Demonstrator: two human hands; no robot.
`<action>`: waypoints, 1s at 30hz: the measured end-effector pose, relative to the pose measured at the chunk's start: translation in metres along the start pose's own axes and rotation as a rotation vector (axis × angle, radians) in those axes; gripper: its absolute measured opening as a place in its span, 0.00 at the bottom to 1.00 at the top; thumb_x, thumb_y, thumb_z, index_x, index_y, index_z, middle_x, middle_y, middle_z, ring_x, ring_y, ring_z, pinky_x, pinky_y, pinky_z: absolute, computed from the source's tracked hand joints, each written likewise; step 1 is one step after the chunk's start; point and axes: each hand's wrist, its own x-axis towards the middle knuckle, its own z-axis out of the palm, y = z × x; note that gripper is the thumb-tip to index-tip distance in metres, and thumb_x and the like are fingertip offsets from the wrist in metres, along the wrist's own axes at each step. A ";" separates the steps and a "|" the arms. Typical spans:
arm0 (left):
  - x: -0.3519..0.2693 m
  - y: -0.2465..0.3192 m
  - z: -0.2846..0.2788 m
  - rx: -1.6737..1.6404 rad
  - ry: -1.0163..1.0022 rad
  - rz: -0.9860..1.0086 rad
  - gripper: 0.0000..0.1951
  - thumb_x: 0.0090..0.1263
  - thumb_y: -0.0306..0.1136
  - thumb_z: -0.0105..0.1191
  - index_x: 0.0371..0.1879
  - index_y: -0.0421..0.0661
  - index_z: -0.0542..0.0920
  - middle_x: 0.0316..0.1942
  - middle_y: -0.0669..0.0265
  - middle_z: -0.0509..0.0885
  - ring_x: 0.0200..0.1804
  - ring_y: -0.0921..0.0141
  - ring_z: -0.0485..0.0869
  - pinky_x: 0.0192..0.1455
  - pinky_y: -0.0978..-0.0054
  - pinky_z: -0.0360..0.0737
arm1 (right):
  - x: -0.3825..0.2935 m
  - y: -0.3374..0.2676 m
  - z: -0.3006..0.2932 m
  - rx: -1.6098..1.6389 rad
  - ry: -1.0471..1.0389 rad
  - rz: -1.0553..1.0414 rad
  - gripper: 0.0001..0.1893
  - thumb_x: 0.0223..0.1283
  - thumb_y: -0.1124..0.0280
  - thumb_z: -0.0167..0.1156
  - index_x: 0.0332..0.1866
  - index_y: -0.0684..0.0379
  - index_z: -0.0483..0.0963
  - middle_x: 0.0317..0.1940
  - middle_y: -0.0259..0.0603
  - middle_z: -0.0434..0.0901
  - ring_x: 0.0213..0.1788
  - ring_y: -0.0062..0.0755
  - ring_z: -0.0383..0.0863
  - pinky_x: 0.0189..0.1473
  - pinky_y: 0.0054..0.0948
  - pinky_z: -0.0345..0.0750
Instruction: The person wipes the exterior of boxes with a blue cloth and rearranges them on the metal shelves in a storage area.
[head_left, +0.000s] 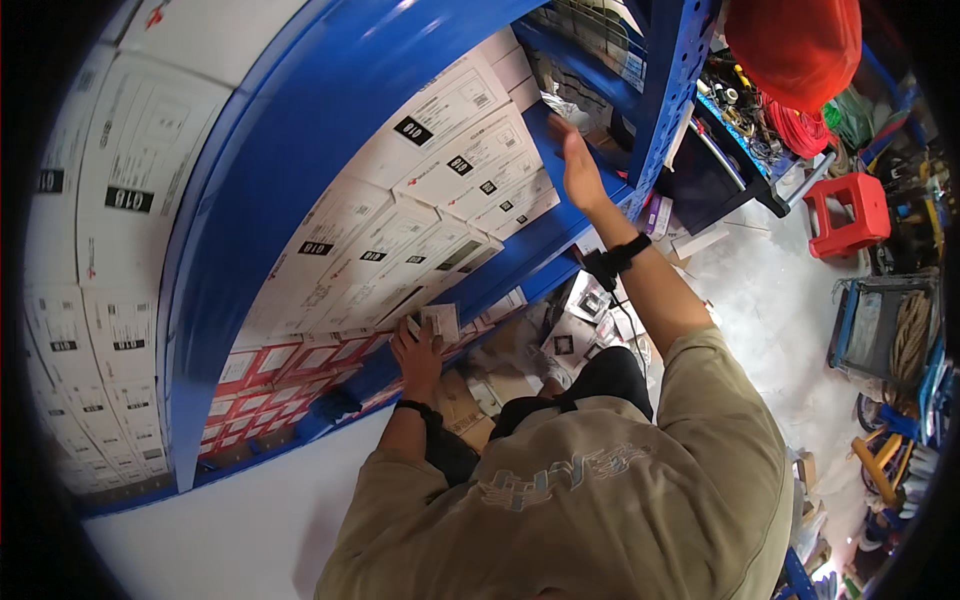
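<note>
My left hand (418, 358) reaches to the shelf's front edge, its fingers against a small white box (442, 322); whether they grip it cannot be told. Beside that box, white cartons with black labels (373, 256) stand in a stack, and rows of red-and-white boxes (311, 360) lie to the left. My right hand (581, 169) is raised with an extended, flat palm beside the blue shelf, near the right end of the stacked white cartons (504, 142). It holds nothing. A black strap with a small device (616, 259) is on the right wrist.
A blue metal shelf beam (247, 150) crosses the upper left, and a perforated upright (667, 97) stands at right. Opened packages (589, 300) and brown cardboard (461, 405) lie low by my feet. Farther right are a red plastic stool (849, 216) and a tool cart (739, 161).
</note>
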 end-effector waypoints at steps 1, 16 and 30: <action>0.003 0.007 -0.005 -0.015 0.000 0.004 0.27 0.71 0.44 0.61 0.69 0.57 0.73 0.75 0.48 0.56 0.76 0.45 0.56 0.74 0.35 0.55 | -0.012 0.007 -0.005 -0.176 0.046 0.006 0.31 0.82 0.47 0.39 0.71 0.66 0.66 0.67 0.56 0.72 0.70 0.48 0.72 0.72 0.38 0.66; 0.019 0.020 0.017 -0.057 -0.075 0.229 0.36 0.60 0.40 0.69 0.71 0.59 0.72 0.76 0.62 0.63 0.74 0.50 0.62 0.69 0.26 0.60 | -0.241 0.046 0.136 -0.253 -0.634 1.040 0.38 0.63 0.37 0.61 0.53 0.69 0.80 0.44 0.53 0.85 0.44 0.47 0.86 0.46 0.40 0.82; 0.001 0.005 -0.005 0.026 -0.202 0.004 0.37 0.66 0.36 0.67 0.75 0.63 0.66 0.81 0.58 0.49 0.79 0.49 0.55 0.65 0.19 0.61 | -0.235 0.076 0.093 -0.487 -0.436 0.613 0.26 0.65 0.47 0.61 0.49 0.64 0.80 0.40 0.56 0.86 0.43 0.53 0.87 0.49 0.46 0.81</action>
